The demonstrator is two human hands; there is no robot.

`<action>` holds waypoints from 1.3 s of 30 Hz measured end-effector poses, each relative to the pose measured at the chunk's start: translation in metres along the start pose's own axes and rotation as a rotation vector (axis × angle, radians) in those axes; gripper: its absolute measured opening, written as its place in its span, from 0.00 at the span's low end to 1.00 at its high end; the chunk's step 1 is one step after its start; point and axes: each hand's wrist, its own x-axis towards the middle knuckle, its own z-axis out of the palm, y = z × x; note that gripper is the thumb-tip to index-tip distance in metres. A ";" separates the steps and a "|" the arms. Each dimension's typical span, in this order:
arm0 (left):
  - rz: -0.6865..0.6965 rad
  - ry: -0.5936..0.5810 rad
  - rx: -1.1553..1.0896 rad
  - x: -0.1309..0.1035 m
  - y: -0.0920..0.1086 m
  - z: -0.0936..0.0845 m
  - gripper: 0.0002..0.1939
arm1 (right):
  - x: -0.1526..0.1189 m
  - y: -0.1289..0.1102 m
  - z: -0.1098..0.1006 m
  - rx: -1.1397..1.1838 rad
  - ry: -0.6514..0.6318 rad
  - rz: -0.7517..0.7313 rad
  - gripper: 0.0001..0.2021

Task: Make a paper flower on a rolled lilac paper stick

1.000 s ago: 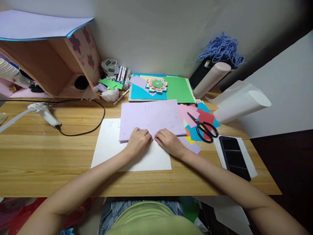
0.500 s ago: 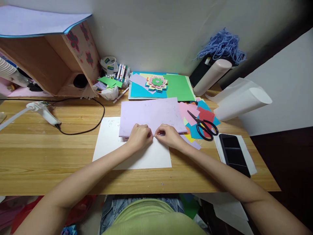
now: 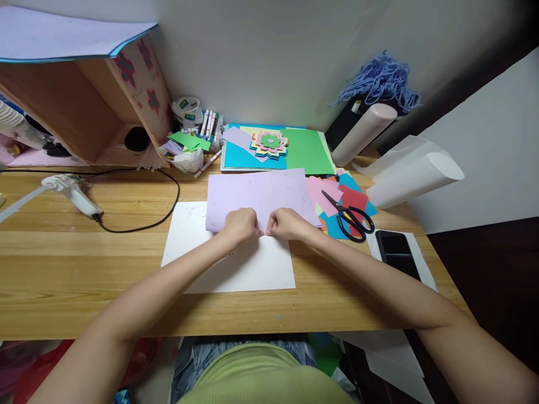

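A sheet of light purple paper (image 3: 256, 193) lies in front of me, partly over a white sheet of paper (image 3: 236, 275). My left hand (image 3: 243, 225) is closed in a pinch at the near edge of the purple paper. Close beside it, my right hand (image 3: 286, 224) pinches the same edge, with a small gap between the two hands. My fingertips hide much of the edge they grip. Small dark marks show on the white sheet near my left wrist.
Black-handled scissors (image 3: 351, 216) rest on coloured paper scraps (image 3: 328, 193) at right, near a phone (image 3: 396, 252). A layered paper flower (image 3: 269, 143) lies on coloured sheets behind. At left are a glue gun (image 3: 73, 193) with its cord and a cardboard box (image 3: 141, 95).
Both hands have shifted slightly, their wrists lifting a little, while still pinching the near edge. The near edge of the purple paper has risen slightly at left.
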 end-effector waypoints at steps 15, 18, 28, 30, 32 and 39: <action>-0.033 0.059 0.144 -0.005 0.001 0.001 0.16 | -0.004 0.024 0.006 0.047 0.176 -0.105 0.14; -0.044 0.065 0.109 -0.002 -0.006 0.000 0.19 | -0.004 0.025 0.006 0.069 0.164 -0.120 0.14; 0.187 0.296 -0.363 -0.046 -0.048 0.018 0.09 | -0.017 0.022 0.008 0.039 0.143 -0.193 0.07; 0.223 0.403 -0.342 -0.060 -0.059 0.025 0.06 | -0.022 0.019 0.012 0.019 0.183 -0.289 0.04; 0.274 0.471 -0.289 -0.068 -0.066 0.032 0.06 | -0.027 0.015 0.018 -0.022 0.234 -0.416 0.03; 0.506 0.505 0.114 -0.071 -0.077 0.036 0.11 | -0.028 0.002 0.043 -0.251 0.374 -0.758 0.09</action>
